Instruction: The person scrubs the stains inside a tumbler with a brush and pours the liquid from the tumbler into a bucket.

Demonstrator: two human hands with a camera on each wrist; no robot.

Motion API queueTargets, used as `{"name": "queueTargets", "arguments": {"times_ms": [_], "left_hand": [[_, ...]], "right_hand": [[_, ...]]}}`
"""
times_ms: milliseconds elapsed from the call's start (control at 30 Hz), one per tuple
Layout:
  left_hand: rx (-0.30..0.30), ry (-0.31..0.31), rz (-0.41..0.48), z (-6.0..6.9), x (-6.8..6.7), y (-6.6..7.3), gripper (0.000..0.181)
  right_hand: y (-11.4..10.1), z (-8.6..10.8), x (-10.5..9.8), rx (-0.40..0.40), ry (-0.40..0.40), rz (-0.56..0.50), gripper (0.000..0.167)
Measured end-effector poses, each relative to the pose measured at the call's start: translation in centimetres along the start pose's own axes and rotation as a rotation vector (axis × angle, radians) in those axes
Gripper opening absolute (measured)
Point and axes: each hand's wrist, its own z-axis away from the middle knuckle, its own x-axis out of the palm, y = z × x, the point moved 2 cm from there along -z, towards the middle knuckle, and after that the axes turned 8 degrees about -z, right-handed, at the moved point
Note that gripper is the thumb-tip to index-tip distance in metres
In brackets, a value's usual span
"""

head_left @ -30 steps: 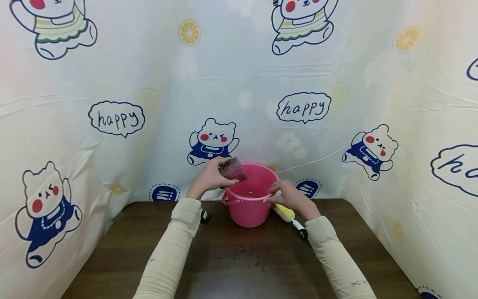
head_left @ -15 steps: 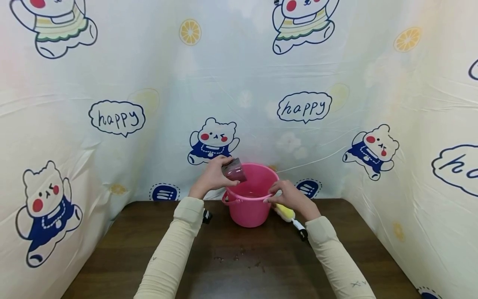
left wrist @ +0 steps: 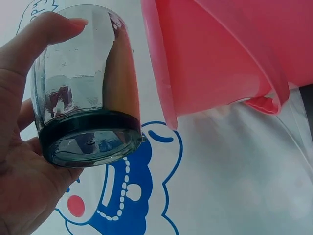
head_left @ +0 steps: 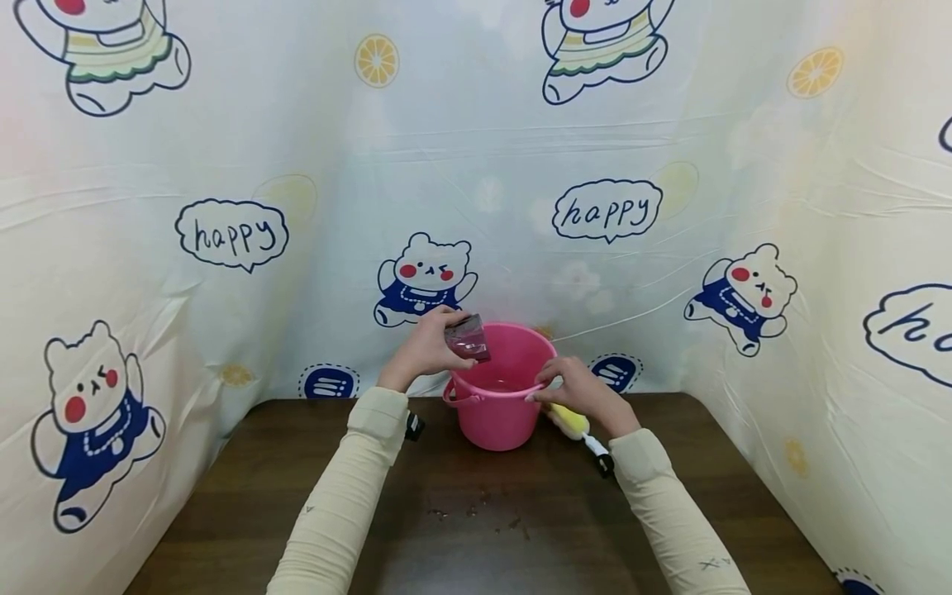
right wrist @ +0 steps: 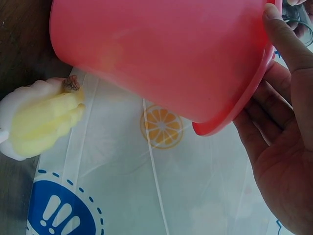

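Observation:
Tilted over the left rim of a pink bucket (head_left: 497,421) is a clear drinking glass (head_left: 467,337), gripped by my left hand (head_left: 427,351). In the left wrist view, the glass (left wrist: 83,93) shows its thick base, with some liquid along one side and droplets on its wall. My right hand (head_left: 583,390) pinches the bucket's right rim, thumb on the outer side and fingers past the edge in the right wrist view. The bucket stands upright on the table; its bottom is mostly hidden.
Right of the bucket lies a yellow-and-white sponge brush (head_left: 573,423) with a black-ended handle. Small wet brownish bits (head_left: 472,511) dot the dark wooden table (head_left: 632,545). A black object (head_left: 414,426) shows beside the left wrist. A printed curtain (head_left: 476,165) surrounds the table.
The glass has shifted slightly right and turned a little in my left hand above the bucket. My right hand stays on the rim, and the bucket keeps its place.

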Motion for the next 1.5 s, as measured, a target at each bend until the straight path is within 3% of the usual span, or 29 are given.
{"name": "queueTargets", "arguments": {"times_ms": [633, 1000, 1500], "left_hand": [[-0.020, -0.041, -0.022, 0.00, -0.12, 0.29, 0.088], [-0.017, -0.041, -0.104, -0.33, 0.02, 0.41, 0.086], [0.090, 0.006, -0.182, -0.01, 0.75, 0.66, 0.084]], "right_hand": [[0.06, 0.04, 0.11, -0.005, 0.004, 0.014, 0.009], [0.02, 0.05, 0.06, -0.005, 0.010, 0.009, 0.008], [-0.11, 0.15, 0.02, -0.003, 0.021, 0.004, 0.010]]}}
